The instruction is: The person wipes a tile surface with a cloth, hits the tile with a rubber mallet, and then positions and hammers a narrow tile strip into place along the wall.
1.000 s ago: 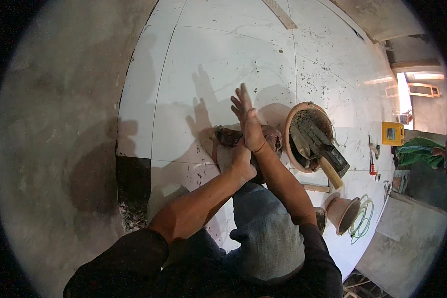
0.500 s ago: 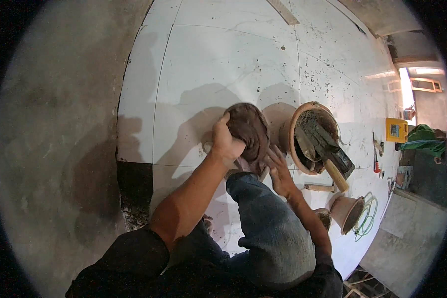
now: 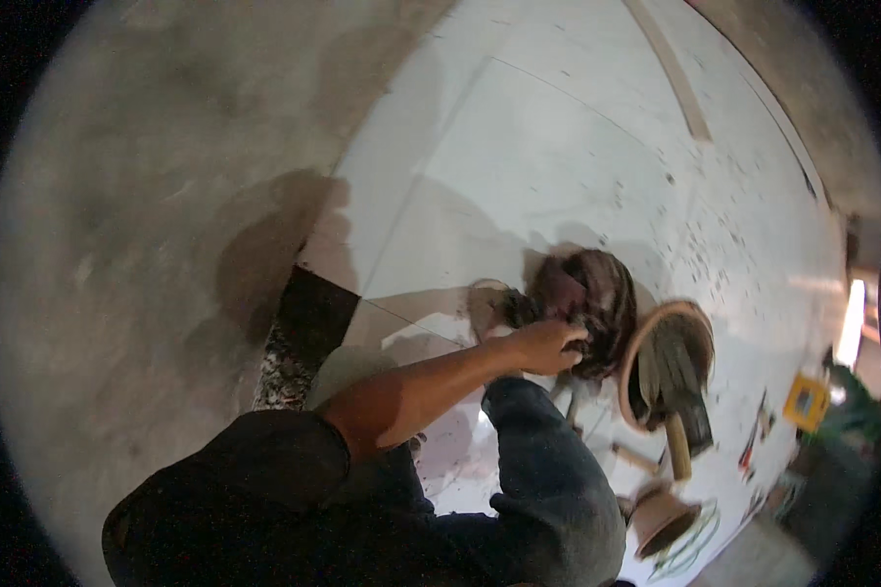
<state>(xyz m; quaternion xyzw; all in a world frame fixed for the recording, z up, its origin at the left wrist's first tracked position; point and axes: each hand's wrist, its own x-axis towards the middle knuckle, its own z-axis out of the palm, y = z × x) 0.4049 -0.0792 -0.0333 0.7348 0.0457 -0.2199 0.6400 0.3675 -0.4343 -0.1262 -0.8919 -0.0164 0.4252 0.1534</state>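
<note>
My left hand (image 3: 550, 348) reaches in over my bent knee, its fingers curled closed at the near edge of a brown crumpled cloth (image 3: 612, 303). The cloth is rounded and soft-looking, with a maroon patch towards its left side; motion blurs it. A small dark lump (image 3: 521, 309) shows just left of the cloth, too smeared to name. My right hand does not appear. Close by on the right stands a clay-coloured bucket (image 3: 632, 357). Leaning in it are grey, mortar-stained flat tools (image 3: 671, 362), one with a wooden handle (image 3: 678, 448) sticking out towards me.
White floor tiles (image 3: 519, 166) carry dark crumbs. A dark untiled gap (image 3: 321, 308) lies beside the grey wall (image 3: 166, 245). A long strip (image 3: 671, 68) rests farther off. Right of my knee are a wooden piece (image 3: 636, 458), another bucket (image 3: 661, 519) and a yellow device (image 3: 806, 401).
My view has turned, shifting the scene right and down. My left hand has moved from the cloth's upper left to its near edge. My right hand has left the view. The cloth looks more bunched.
</note>
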